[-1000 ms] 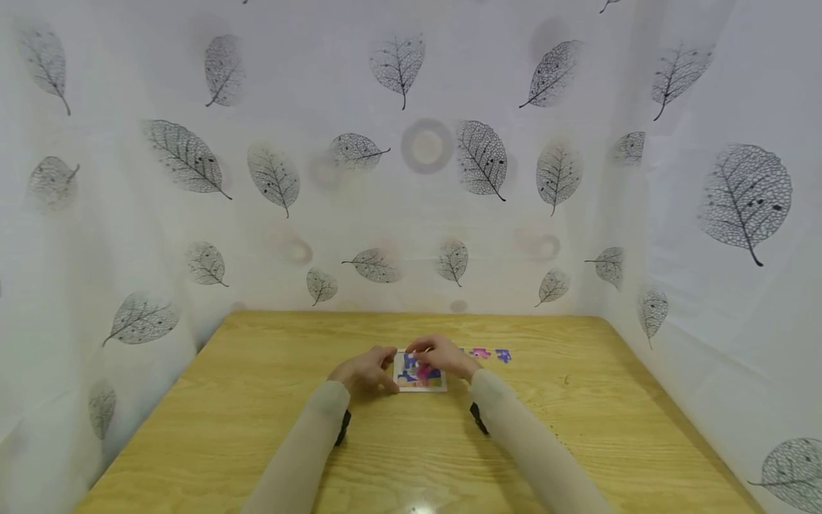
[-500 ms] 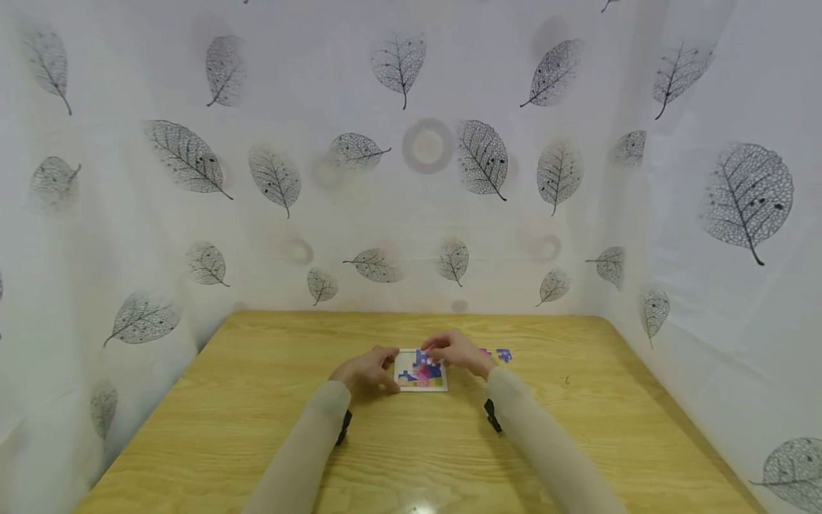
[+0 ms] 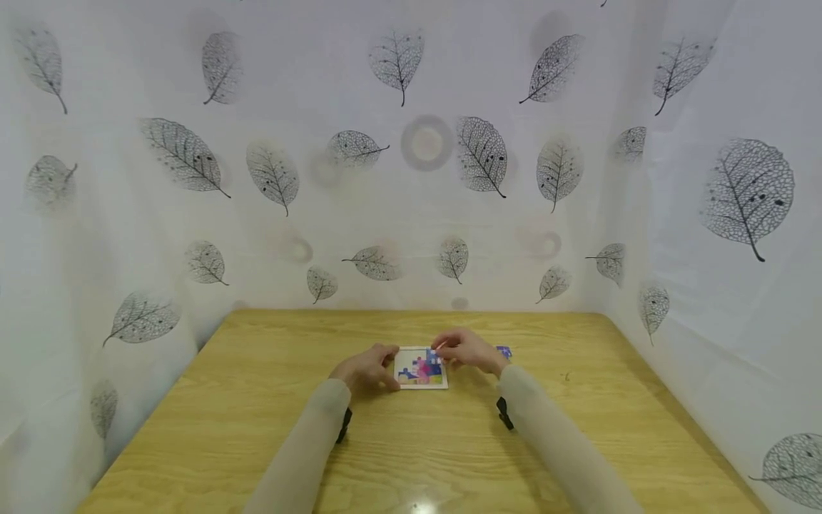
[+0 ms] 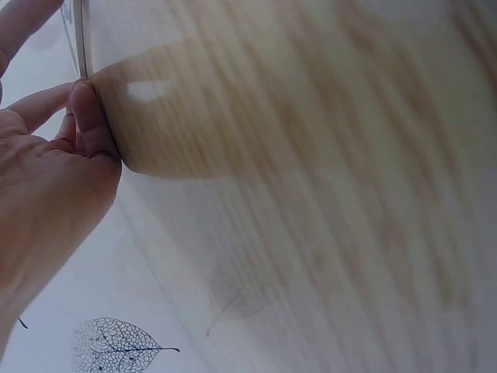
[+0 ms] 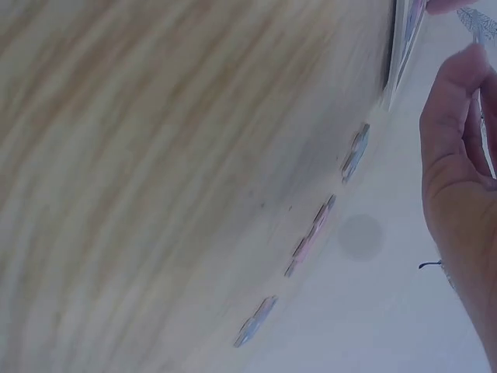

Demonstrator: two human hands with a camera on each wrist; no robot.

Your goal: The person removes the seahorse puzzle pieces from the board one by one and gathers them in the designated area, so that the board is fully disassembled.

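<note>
Left hand: gripped puzzle tray at left.
Right hand: was at tray's far right corner; grasp couldn't be told.
Loose pieces: lay right.

Soft light, small glare on the near tabletop, hazy wrist views

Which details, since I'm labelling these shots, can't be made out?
Head view: two of three loose pieces, visible in the right wrist view, are hidden by the right hand.
Head view: the picture on the puzzle tray is too small to identify.
Head view: whether that hand pinches a piece is too small to tell.
Right wrist view: the loose pieces' faces, seen nearly edge-on.
Left wrist view: the puzzle tray, cut off by the top edge.
</note>
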